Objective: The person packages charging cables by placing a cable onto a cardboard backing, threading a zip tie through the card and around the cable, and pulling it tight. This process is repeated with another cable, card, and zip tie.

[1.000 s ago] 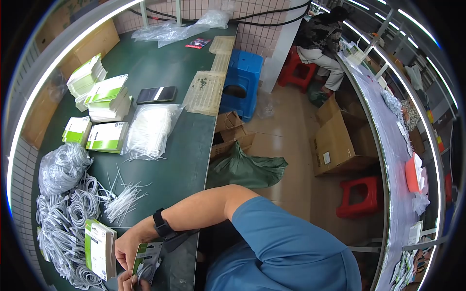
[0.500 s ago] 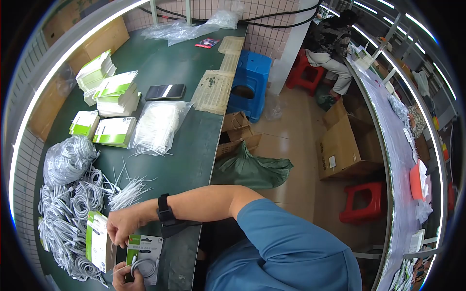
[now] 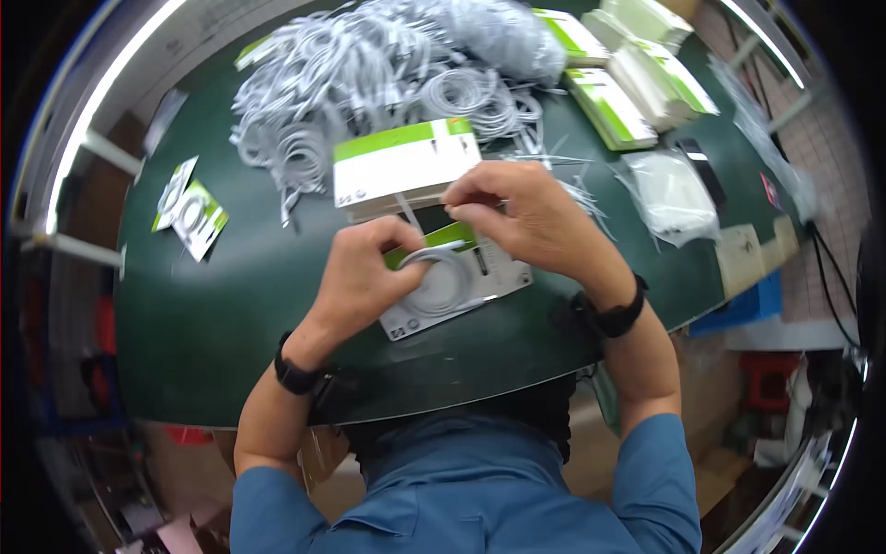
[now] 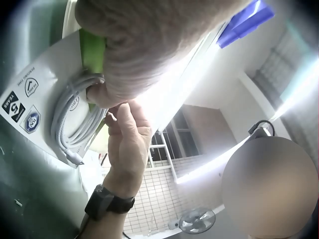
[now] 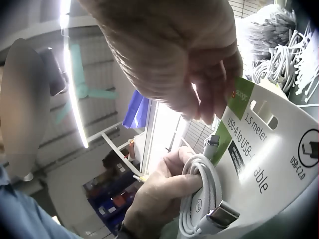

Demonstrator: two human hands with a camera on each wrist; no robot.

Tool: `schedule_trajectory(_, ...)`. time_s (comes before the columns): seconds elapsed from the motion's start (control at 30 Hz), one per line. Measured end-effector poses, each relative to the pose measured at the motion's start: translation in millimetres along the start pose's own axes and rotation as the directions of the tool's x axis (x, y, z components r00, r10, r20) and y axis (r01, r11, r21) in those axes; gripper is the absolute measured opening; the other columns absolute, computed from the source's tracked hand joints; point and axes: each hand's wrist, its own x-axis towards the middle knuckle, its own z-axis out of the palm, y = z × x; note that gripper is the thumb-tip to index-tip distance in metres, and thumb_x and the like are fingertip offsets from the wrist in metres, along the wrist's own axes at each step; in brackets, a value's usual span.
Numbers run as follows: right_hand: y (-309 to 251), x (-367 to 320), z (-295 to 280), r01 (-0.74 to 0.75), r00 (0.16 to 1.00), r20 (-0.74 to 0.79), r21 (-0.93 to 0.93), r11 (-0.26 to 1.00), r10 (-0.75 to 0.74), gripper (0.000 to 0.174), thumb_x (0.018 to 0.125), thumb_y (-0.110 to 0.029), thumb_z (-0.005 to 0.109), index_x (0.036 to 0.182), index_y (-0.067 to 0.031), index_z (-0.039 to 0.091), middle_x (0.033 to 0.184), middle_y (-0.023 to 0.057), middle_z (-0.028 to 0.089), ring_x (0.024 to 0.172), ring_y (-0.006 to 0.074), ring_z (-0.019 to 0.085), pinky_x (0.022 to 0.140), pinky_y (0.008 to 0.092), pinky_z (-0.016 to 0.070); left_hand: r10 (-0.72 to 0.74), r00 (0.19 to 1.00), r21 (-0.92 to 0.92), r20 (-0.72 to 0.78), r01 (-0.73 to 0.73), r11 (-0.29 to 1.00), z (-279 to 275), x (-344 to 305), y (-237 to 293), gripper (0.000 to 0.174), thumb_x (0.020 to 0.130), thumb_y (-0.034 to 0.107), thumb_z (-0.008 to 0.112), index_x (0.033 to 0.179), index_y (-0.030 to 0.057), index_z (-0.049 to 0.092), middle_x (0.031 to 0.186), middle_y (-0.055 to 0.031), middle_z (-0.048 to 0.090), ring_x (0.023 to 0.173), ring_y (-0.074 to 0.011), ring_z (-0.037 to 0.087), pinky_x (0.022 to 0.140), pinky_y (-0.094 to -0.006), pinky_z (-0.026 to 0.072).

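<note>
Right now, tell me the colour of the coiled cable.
The cable is white; right wrist view shows it best.

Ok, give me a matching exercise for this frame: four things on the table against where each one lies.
Things:
1. coiled cable
2. stack of cards
3. bag of cable ties
4. two carded cables

Places:
A. far right of the table
B. alone at the left side
C. under the left hand, on the backing card
D. just beyond both hands

Pairs: 1-C, 2-D, 3-A, 4-B
</note>
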Motion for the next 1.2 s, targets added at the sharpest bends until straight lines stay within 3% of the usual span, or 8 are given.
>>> schedule_trajectory(0.07,4.8,3.9,9.4,0.046,0.998,0.046,-0.049,0.998,-0.044,0.015,0.094,-0.009,0.078,0.104,0.0014,0.079,0.092,0.0202,0.078,0.082,0.0333,0.077,0.076,0.0399,0.06,-0.074,0.997,0.096,0.028,0.071,0.993,-3.5,0.2,4.7,0.014,0.086,0.003,0.082,0.096,-0.0034,0.075,0.093,-0.0039,0.078,0.089,-0.0085,0.07,0.085,-0.028,0.0579)
schedule_trajectory(0.17,-0.8,8.0,17.3,0.118,0.988,0.115,-0.15,0.982,-0.101,0.016,0.094,-0.011,0.079,0.104,0.0014,0.079,0.091,0.0205,0.078,0.082,0.0359,0.076,0.076,0.0411,0.0598,-0.082,0.996,0.108,0.048,0.076,0.991,-3.4,2.2,6.3,0.017,0.083,0.005,0.082,0.097,-0.0029,0.075,0.091,-0.0074,0.08,0.086,-0.0099,0.071,0.084,-0.0288,0.0582)
schedule_trajectory(0.27,-3.5,9.7,29.4,0.053,0.993,0.106,-0.02,0.998,-0.051,0.017,0.094,-0.012,0.08,0.103,0.0018,0.079,0.091,0.0199,0.078,0.082,0.0348,0.076,0.076,0.0408,0.0599,-0.018,0.999,0.069,0.029,0.016,0.997,4.3,1.0,0.8,0.019,0.082,0.007,0.083,0.096,-0.0025,0.075,0.089,-0.0098,0.079,0.083,-0.0109,0.072,0.082,-0.0297,0.0582)
schedule_trajectory(0.4,4.0,8.4,42.2,-0.092,0.995,0.057,0.086,0.992,0.088,0.01,0.094,-0.006,0.08,0.099,0.0024,0.078,0.086,0.0146,0.078,0.075,0.0247,0.075,0.072,0.0355,0.0592,-0.053,0.998,0.057,0.035,0.051,0.997,4.9,1.8,-2.6,0.021,0.082,0.01,0.084,0.095,-0.0026,0.074,0.085,-0.011,0.078,0.079,-0.0112,0.071,0.077,-0.0319,0.0578)
schedule_trajectory(0.43,5.1,7.3,44.6,-0.068,0.997,0.042,0.101,0.993,0.064,0.007,0.093,-0.003,0.079,0.097,0.0022,0.076,0.084,0.013,0.077,0.074,0.0215,0.075,0.07,0.0336,0.0588,-0.079,0.996,0.081,0.045,0.075,0.994,3.8,1.7,-1.1,0.021,0.082,0.009,0.084,0.096,-0.0029,0.074,0.084,-0.0113,0.077,0.079,-0.011,0.07,0.077,-0.0316,0.0583)
schedule_trajectory(0.77,8.5,2.4,58.0,0.182,0.979,-0.075,-0.123,0.976,-0.192,0.012,0.09,-0.004,0.083,0.095,-0.0032,0.072,0.088,0.0113,0.075,0.077,0.029,0.073,0.07,0.0379,0.0579,-0.125,0.991,-0.059,0.056,0.129,0.99,2.4,-0.9,-5.0,0.017,0.085,0.004,0.083,0.097,-0.0044,0.074,0.091,-0.005,0.079,0.088,-0.0073,0.07,0.081,-0.0278,0.0599)
schedule_trajectory(0.97,-1.2,2.8,42.0,0.2,0.977,0.097,-0.101,0.974,-0.191,0.022,0.082,-0.005,0.087,0.1,-0.0047,0.074,0.096,0.0108,0.076,0.09,0.0307,0.074,0.079,0.0393,0.0592,-0.15,0.987,-0.057,0.06,0.154,0.986,-2.3,-1.1,-4.6,0.016,0.086,0.004,0.083,0.098,-0.0031,0.074,0.09,-0.0032,0.077,0.089,-0.0057,0.069,0.081,-0.0268,0.0593)
schedule_trajectory(1.2,-1.1,1.5,35.7,0.164,0.984,0.087,-0.084,0.983,-0.157,0.027,0.08,-0.006,0.088,0.104,-0.0066,0.077,0.099,0.0089,0.077,0.093,0.0273,0.075,0.081,0.0387,0.06,-0.125,0.989,-0.084,0.074,0.131,0.988,-8.5,-3.2,3.2,0.016,0.088,0.002,0.081,0.101,-0.0049,0.075,0.096,-0.0041,0.079,0.093,-0.0067,0.071,0.083,-0.0266,0.06)
